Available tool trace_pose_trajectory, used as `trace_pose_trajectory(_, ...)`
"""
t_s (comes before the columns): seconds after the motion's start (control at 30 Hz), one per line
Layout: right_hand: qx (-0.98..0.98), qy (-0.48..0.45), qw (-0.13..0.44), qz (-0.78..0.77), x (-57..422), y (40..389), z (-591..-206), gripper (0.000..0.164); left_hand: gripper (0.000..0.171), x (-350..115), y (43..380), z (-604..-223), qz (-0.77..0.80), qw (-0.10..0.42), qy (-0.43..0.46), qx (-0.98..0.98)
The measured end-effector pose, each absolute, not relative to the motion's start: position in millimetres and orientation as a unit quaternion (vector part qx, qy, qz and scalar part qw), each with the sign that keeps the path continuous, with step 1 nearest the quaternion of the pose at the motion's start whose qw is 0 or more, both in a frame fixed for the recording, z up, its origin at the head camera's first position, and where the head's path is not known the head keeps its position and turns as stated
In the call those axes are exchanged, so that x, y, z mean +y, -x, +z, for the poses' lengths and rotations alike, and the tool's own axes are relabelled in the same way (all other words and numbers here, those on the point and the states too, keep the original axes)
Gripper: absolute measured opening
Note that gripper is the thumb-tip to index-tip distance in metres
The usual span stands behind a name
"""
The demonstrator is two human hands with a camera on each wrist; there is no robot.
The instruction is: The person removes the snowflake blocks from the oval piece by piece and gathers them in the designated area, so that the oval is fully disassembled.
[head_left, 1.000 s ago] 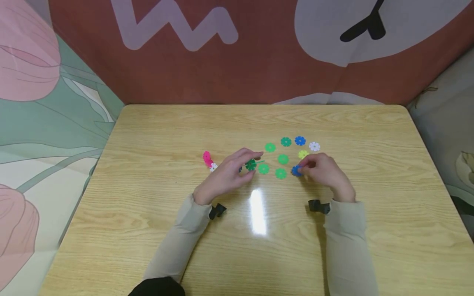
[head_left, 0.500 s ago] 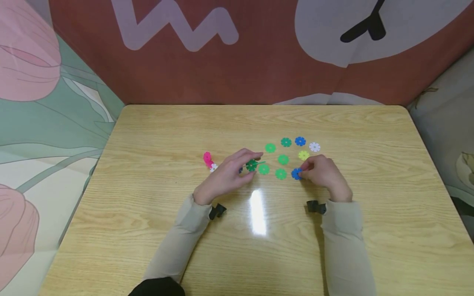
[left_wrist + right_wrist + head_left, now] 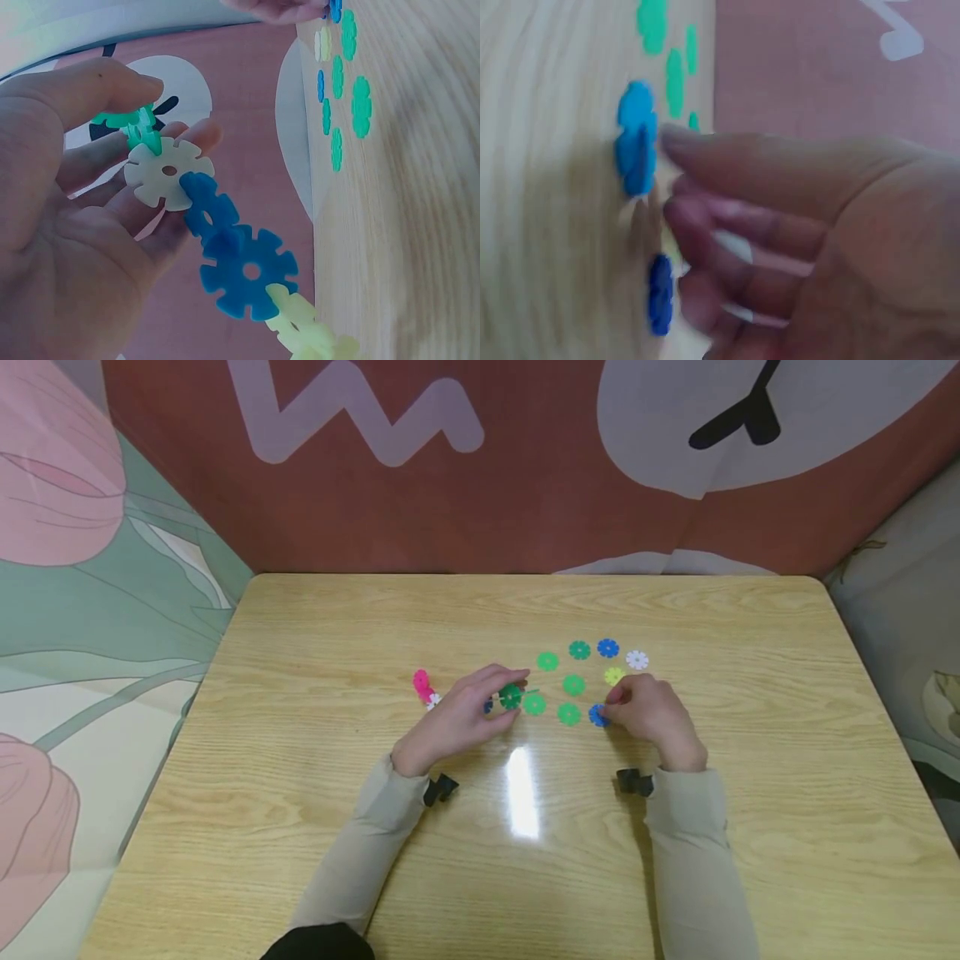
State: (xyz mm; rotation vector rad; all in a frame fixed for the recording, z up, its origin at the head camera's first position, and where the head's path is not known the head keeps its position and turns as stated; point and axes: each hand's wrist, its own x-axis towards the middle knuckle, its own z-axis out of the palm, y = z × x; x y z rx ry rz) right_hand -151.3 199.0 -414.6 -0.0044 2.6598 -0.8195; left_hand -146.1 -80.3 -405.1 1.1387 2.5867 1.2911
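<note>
My left hand [image 3: 467, 708] grips a chain of slotted plastic snowflake discs [image 3: 250, 274]. In the left wrist view the thumb and fingers surround its green end, and white, blue and pale yellow discs follow. A pink end [image 3: 421, 680] pokes out left of the hand; the palm hides part of the chain in the head view. My right hand [image 3: 652, 712], fingers curled, has its thumb and fingertips at a blue snowflake disc [image 3: 597, 715] low over the table. The right wrist view is blurred, with the thumb close beside this disc [image 3: 636, 139].
Loose green discs [image 3: 569, 714] lie between the hands. Farther back are a dark green disc [image 3: 579, 650], another blue one [image 3: 608, 647], a white one [image 3: 637, 659] and a yellow one [image 3: 614, 676]. The wooden table [image 3: 300, 627] ends at a printed wall cloth [image 3: 525, 510].
My right hand has shifted a little left and nearer to me, and the blue disc at its fingertips has moved slightly nearer with it. The left hand has hardly moved and keeps the chain.
</note>
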Motion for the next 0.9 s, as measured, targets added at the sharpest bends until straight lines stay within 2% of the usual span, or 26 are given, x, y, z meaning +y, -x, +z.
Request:
trace_pose_trajectory(0.17,0.910,0.108,0.046,-0.398,178.4,146.3,-401.1,0.017,0.052,-80.6,146.1,-404.1,0.412,0.030,-0.355,0.839)
trace_pose_trajectory(0.27,0.875,0.189,-0.001,-0.447,161.5,140.3,-391.2,0.019,0.055,-80.9,146.2,-403.3,0.419,0.041,-0.350,0.837)
trace_pose_trajectory(0.43,0.847,0.270,-0.016,-0.457,139.3,135.1,-387.2,0.025,0.057,-80.9,146.3,-402.8,0.422,0.055,-0.347,0.836)
trace_pose_trajectory(0.57,0.842,0.292,-0.028,-0.453,130.1,135.4,-391.8,0.025,0.059,-81.0,145.5,-401.3,0.417,0.057,-0.351,0.836)
trace_pose_trajectory(0.77,0.829,0.324,-0.077,-0.449,127.2,136.7,-398.3,0.023,0.057,-80.9,146.1,-402.0,0.420,0.058,-0.363,0.830)
trace_pose_trajectory(0.9,0.824,0.335,-0.101,-0.447,127.2,137.0,-398.6,0.018,0.053,-80.0,148.2,-402.9,0.394,0.036,-0.375,0.838)
